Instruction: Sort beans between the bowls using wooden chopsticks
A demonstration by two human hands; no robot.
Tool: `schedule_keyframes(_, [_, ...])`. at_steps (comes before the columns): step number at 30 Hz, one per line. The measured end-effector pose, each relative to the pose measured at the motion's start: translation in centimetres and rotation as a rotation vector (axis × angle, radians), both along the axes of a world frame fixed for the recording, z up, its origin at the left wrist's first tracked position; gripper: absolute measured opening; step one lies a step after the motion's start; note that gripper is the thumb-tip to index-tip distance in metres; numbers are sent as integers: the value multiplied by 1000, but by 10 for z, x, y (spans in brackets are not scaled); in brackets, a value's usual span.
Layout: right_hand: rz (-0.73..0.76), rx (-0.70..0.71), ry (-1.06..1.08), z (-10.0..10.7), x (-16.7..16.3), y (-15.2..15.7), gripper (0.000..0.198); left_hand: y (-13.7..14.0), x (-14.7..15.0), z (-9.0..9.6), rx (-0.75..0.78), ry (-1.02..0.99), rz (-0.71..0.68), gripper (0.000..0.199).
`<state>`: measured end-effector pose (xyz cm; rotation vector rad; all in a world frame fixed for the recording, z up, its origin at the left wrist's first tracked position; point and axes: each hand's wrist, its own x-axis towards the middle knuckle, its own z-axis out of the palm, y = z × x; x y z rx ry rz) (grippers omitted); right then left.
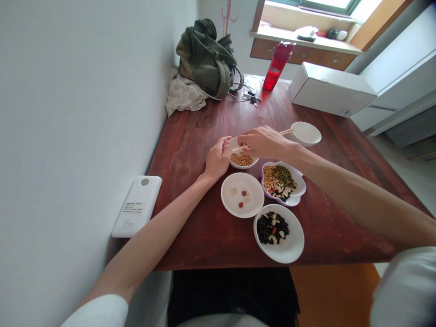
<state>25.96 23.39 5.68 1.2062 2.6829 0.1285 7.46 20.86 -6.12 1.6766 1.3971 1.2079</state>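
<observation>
My left hand (218, 156) curls on the rim of the soybean bowl (242, 160); my right hand (262, 141) pinches chopsticks (285, 132) over it. Purple dish (282, 181) still mixed on the worktop (190, 150); sorting looks partly done, far bowl (305, 133) empty.
</observation>
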Motion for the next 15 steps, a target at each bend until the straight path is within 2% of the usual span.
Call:
schedule_keyframes(3, [-39,29,89,25,28,-19,29,-1,0,-1,8,-9,8,43])
schedule_keyframes(5, [-117,79,122,34,51,-35,25,-1,1,-2,15,-19,11,42])
schedule_keyframes(7, [-165,125,119,33,75,-50,24,-1,1,-3,24,-32,11,41])
schedule_keyframes(12, [-241,97,-20,14,114,-72,25,4,1,-3,56,-90,47,37])
schedule_keyframes(15, [-276,147,-4,19,126,-83,40,5,-3,0,63,-119,79,33])
